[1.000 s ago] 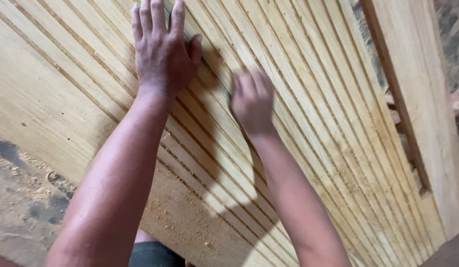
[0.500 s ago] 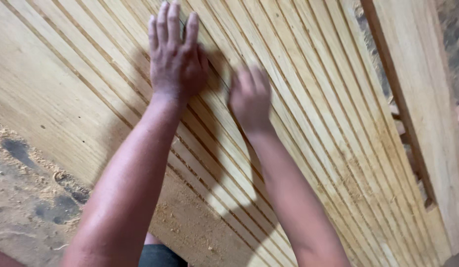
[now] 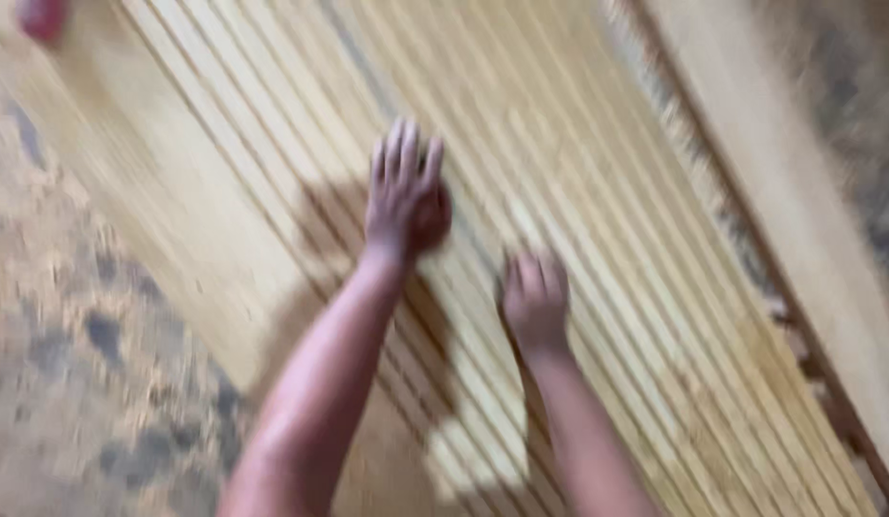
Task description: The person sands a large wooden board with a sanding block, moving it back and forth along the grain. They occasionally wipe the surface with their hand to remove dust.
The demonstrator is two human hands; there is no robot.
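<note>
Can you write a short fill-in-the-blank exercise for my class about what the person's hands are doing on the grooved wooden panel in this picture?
1. Both hands rest on a panel made of ____.
2. The left hand lies flat with its fingers ____ and pointing away from the person.
3. The right hand lies ____ to the person than the left hand.
4. The panel's surface is marked by long parallel ____.

Missing words: wood; spread; nearer; grooves
</note>
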